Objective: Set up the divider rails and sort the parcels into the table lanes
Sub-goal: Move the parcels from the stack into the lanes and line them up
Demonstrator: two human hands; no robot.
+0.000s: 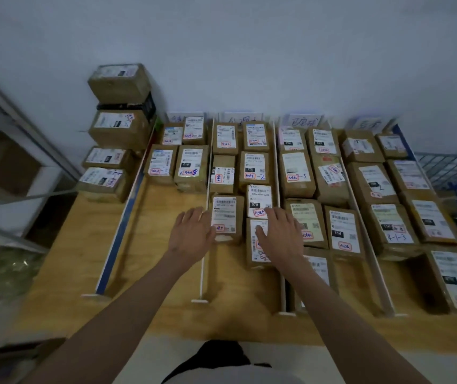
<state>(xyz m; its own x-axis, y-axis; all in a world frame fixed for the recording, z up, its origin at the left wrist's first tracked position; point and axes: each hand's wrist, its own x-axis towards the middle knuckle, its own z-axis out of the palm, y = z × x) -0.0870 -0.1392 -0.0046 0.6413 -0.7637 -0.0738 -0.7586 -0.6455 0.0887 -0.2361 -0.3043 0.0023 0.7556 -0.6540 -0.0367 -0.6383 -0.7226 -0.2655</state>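
Note:
Several white divider rails (204, 245) run front to back on the wooden table (149, 314) and split it into lanes. Brown cardboard parcels with white labels fill the lanes. My left hand (192, 234) lies flat with straight fingers against the left side of a parcel (226, 217) in the second lane, over the rail there. My right hand (281, 234) rests flat on the nearest parcel (258, 257) of that lane, fingers spread over its label and toward the neighbouring rail (278, 195).
Paper lane signs (242, 119) stand against the white wall. A stack of parcels (119, 112) sits left of the blue-edged outer rail (116, 239). A blue wire basket (454, 170) is at the right. Shelving stands at the far left.

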